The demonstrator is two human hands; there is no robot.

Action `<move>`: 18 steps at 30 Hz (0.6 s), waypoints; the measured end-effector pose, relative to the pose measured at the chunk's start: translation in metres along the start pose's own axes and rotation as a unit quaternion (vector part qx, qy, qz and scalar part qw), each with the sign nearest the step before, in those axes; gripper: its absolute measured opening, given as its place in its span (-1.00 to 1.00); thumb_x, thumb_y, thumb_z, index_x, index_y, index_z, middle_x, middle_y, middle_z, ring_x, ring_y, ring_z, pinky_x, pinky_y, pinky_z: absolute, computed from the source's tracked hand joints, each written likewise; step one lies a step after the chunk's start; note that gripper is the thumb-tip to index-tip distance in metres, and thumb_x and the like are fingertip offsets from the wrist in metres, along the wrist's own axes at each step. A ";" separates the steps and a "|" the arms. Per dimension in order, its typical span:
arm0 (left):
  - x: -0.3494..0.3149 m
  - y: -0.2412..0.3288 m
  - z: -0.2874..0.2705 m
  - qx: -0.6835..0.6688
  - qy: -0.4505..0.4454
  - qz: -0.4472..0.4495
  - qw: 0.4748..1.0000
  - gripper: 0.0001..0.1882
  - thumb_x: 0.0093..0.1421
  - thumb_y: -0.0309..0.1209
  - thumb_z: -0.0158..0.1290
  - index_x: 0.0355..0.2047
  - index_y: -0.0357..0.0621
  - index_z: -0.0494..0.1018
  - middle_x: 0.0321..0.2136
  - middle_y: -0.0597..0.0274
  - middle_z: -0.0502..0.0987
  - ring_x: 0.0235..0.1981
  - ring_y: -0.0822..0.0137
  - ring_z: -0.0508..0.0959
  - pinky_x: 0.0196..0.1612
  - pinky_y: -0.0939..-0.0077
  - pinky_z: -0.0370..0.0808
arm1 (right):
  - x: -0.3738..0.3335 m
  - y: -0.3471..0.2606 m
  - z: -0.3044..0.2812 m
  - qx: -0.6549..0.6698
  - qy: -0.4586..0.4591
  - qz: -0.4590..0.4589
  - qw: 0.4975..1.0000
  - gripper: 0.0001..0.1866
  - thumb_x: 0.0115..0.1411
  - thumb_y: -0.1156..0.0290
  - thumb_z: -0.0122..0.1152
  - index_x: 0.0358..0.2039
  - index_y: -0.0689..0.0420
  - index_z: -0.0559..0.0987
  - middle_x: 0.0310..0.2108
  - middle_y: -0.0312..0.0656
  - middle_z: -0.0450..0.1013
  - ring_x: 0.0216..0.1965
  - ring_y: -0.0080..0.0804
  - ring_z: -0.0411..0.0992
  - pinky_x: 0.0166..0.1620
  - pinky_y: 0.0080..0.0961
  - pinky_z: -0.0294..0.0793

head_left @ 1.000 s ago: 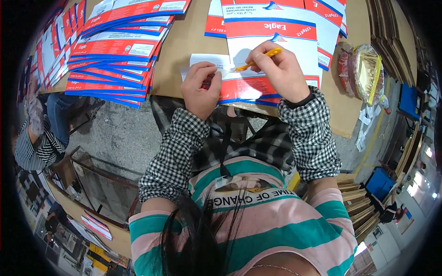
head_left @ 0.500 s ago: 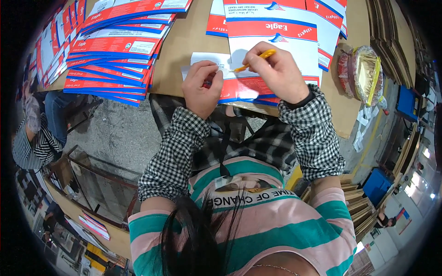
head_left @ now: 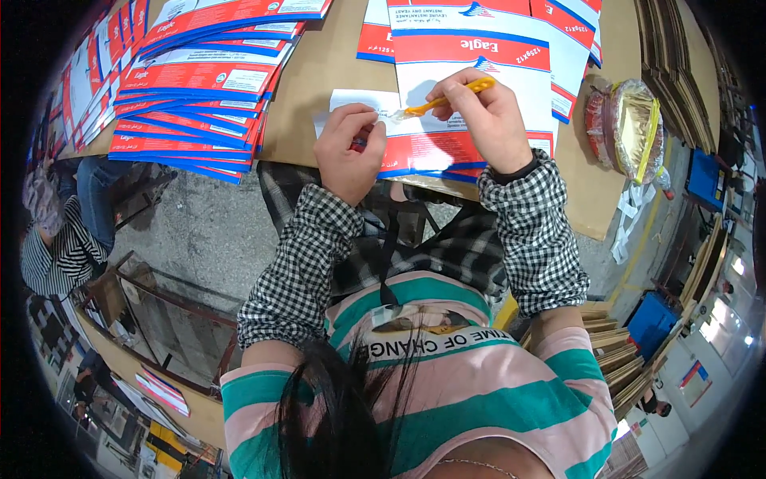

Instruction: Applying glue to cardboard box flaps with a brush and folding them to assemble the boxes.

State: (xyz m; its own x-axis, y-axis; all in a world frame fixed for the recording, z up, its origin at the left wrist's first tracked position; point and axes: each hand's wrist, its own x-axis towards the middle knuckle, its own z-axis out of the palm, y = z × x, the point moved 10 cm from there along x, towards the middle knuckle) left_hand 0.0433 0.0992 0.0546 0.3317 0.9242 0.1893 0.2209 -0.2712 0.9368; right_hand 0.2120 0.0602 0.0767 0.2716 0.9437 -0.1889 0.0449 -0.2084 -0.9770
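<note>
A flattened white, red and blue carton [head_left: 431,152] lies in front of me at the table's near edge. My right hand [head_left: 488,120] grips a slim orange-handled tool [head_left: 479,85], slanting down to the left. Its pale tip [head_left: 399,116] is at the carton's white panel, close to my left fingertips; whether it is a brush I cannot tell. My left hand [head_left: 349,156] rests at the panel's left part [head_left: 343,97] with thumb and forefinger pinched together. What lies between those fingers is hidden.
A fanned pile of flat printed cartons [head_left: 191,100] lies to the left. More cartons [head_left: 562,48] lie at the far right, beside a wrapped roll of tape or film [head_left: 630,132]. Brown cardboard sheets [head_left: 678,72] stand beyond. A seated person's striped sleeve [head_left: 60,247] shows at far left.
My right hand has shifted slightly up, and the tool now lies flatter, its handle pointing more to the right. My left hand has stayed in place.
</note>
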 end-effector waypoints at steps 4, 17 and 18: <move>-0.001 -0.001 0.002 0.007 -0.010 -0.007 1.000 -0.88 -0.05 -0.59 0.06 -0.45 -0.34 0.44 -0.36 0.14 0.46 -0.50 0.41 0.51 -0.42 0.62 0.47 | -0.001 -0.004 -0.005 0.026 0.019 -0.023 0.999 -0.76 0.19 0.35 -0.04 -0.41 0.28 0.46 -0.47 -0.22 0.45 -0.44 -0.56 0.41 -0.31 -0.65 0.43; -0.001 0.001 -0.001 0.003 -0.002 0.008 1.000 -0.88 -0.05 -0.59 0.07 -0.44 -0.34 0.43 -0.37 0.15 0.46 -0.50 0.41 0.50 -0.43 0.62 0.46 | -0.002 -0.005 -0.003 -0.006 -0.007 -0.006 1.000 -0.77 0.18 0.34 -0.03 -0.41 0.27 0.47 -0.46 -0.23 0.45 -0.43 -0.57 0.40 -0.30 -0.65 0.42; -0.001 -0.001 -0.001 0.002 -0.003 0.001 1.000 -0.88 -0.05 -0.59 0.07 -0.44 -0.34 0.43 -0.37 0.15 0.45 -0.50 0.41 0.50 -0.43 0.62 0.46 | -0.002 -0.008 -0.008 0.004 0.011 -0.015 1.000 -0.77 0.18 0.34 -0.02 -0.41 0.27 0.47 -0.46 -0.23 0.45 -0.42 -0.57 0.40 -0.30 -0.65 0.42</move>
State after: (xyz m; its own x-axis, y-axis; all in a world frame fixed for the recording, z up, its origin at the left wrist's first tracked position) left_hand 0.0421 0.0988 0.0538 0.3382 0.9218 0.1895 0.2244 -0.2745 0.9350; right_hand 0.2183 0.0578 0.0852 0.2918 0.9436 -0.1564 0.0465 -0.1774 -0.9830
